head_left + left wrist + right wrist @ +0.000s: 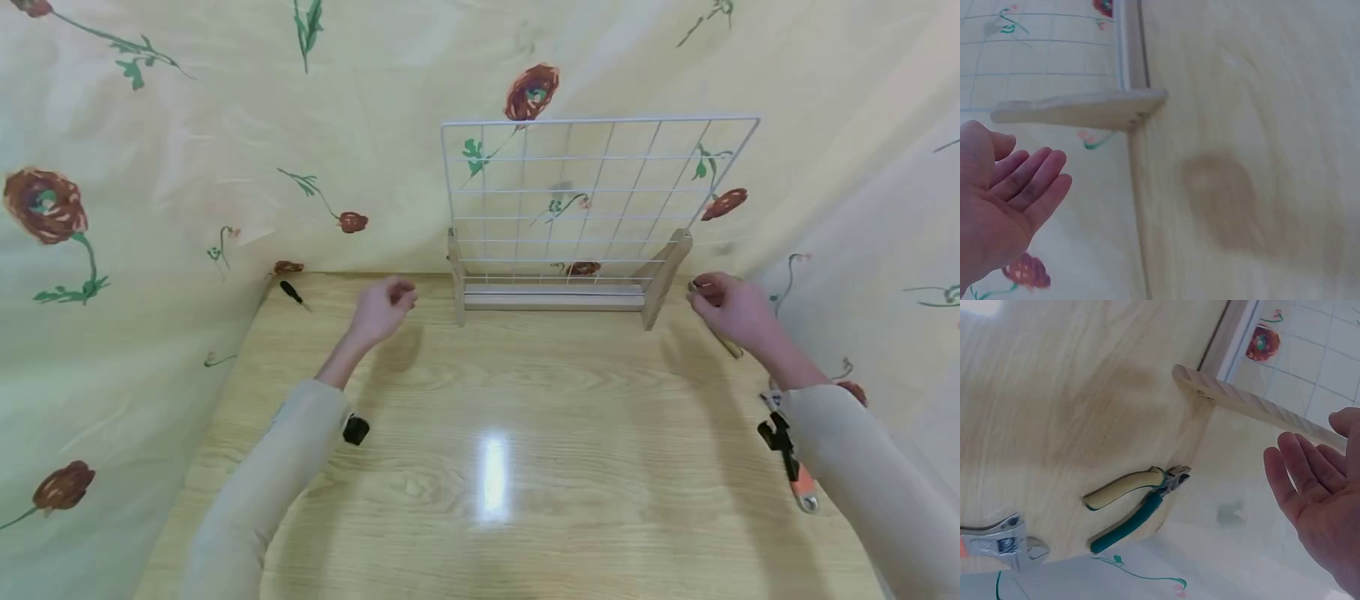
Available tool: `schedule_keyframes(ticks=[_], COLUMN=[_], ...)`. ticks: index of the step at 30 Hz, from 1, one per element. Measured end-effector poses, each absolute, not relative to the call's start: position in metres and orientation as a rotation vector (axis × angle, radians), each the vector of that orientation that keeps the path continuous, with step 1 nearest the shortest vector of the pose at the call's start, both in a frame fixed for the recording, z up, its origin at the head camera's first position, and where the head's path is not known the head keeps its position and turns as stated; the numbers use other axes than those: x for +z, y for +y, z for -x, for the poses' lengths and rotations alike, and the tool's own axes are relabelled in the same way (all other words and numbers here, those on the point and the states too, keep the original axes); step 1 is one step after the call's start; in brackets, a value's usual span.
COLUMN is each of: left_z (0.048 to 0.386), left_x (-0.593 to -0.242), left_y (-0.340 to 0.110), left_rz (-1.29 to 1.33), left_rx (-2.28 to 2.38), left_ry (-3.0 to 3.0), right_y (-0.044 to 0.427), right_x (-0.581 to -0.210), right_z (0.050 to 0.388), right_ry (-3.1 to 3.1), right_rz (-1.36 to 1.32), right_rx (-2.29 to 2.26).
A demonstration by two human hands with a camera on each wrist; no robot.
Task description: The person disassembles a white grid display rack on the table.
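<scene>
Since the wire rack (590, 217) stands joined to its wooden side supports (665, 282) at the worktop's (420, 517) back edge, it looks put together, any remaining fastening unclear, and the left hand (381, 311) and right hand (731, 312), loosely bent and empty, flank it, with screwdriver (291, 291), pliers (1127, 520) and wrench (1007, 544) lying about.

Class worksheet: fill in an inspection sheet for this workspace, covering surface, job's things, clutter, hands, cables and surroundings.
Surface: pale wood-grain tabletop, showing a bright reflection.
Job's things: white wire grid, upright and leaning back in a wooden stand.
Clutter: black-handled screwdriver at far left; pliers and adjustable wrench at right.
Hands: left hand and right hand on either side of the stand, holding nothing.
Cables: nothing seen.
Surroundings: flower-patterned covering behind and at both sides.
</scene>
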State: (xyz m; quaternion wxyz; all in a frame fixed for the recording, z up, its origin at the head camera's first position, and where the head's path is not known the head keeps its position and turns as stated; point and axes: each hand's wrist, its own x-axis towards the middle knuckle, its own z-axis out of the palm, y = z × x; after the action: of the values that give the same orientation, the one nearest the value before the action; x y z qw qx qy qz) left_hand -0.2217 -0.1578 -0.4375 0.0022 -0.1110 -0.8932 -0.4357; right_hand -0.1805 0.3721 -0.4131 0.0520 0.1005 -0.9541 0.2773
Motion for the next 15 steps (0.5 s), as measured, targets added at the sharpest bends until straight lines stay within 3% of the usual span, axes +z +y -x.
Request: schedule_keyframes(ticks=[7, 15], left_z=[0.261, 0.281], left_x=[-0.422, -0.419], left_y=[-0.114, -0.099], left_rz=[0.283, 0.250], left_rx=[-1.734, -1.894], left_ry=[-2.652, -2.606], right_y=[0.378, 0.373], right_x=[-0.405, -0.401], right_z=[0.207, 0.233], right_ry=[-2.860, -2.824], right_rz=[-0.129, -0.131], right_rx=[1.088, 1.476])
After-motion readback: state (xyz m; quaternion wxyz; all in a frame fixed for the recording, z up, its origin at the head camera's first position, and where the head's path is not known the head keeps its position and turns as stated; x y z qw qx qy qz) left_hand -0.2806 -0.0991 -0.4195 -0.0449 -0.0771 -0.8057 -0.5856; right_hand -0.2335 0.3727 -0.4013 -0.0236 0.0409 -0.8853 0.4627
